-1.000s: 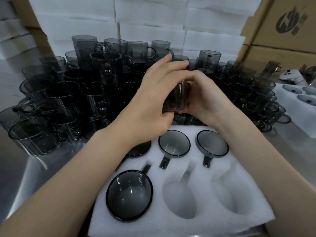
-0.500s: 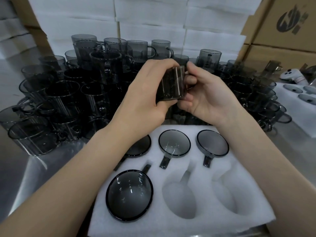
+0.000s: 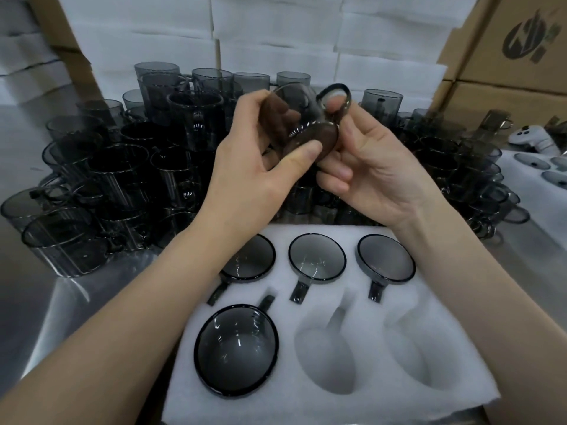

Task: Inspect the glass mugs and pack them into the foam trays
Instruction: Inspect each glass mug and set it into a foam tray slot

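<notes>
Steel bench [image 3: 36, 317] carries a white foam tray [image 3: 368, 403] nearest, with four smoked-glass seated mugs [image 3: 236, 348] in round pockets. Above it, left hand [image 3: 245, 179] wraps the held mug [image 3: 325, 133] around its cylindrical body; right hand [image 3: 377, 179] pinches its loop handle. Long axis tilts away, base facing the camera. Behind stand massed loose mugs [image 3: 122, 167].

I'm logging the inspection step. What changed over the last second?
The held mug rose and was tipped, its base now toward the camera and its handle up. The left hand kept gripping its body; the right hand shifted to the handle. In the foam tray, the four packed mugs and two empty pockets stayed as they were.
</notes>
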### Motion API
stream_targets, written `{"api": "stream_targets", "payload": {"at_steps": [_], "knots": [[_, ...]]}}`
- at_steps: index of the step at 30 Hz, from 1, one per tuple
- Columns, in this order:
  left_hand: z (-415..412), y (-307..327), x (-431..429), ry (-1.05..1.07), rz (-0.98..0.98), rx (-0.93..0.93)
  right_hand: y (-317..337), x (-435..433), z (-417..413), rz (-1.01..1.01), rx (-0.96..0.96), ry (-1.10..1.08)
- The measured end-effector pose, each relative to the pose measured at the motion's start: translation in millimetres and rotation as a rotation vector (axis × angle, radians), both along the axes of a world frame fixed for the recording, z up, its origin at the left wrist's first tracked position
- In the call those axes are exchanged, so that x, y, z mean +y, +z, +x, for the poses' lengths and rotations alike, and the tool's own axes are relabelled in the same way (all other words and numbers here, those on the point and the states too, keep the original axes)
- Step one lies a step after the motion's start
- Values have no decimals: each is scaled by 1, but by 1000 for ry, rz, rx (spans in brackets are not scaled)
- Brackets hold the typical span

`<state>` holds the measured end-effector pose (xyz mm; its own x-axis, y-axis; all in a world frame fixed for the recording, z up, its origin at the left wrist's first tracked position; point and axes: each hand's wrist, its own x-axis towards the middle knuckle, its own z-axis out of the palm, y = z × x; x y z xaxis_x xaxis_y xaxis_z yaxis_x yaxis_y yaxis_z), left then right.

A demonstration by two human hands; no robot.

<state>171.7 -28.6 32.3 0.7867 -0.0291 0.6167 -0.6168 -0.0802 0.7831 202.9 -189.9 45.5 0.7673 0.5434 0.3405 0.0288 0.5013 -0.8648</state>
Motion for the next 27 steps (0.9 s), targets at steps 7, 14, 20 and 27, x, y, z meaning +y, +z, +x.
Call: {"api": "stream_targets", "payload": {"at_steps": [7,14,20,27], "knots": [[0,-1,-3,-1,81,-13,1,5,0,-17,-66,-162],[0,-2,-1,135,262,-109,3,3,2,-122,8,-251],[2,-5,1,190,431,-235,0,2,3,-221,79,-432],[5,-6,4,244,528,-281,-6,1,6,-304,-160,-662]]}}
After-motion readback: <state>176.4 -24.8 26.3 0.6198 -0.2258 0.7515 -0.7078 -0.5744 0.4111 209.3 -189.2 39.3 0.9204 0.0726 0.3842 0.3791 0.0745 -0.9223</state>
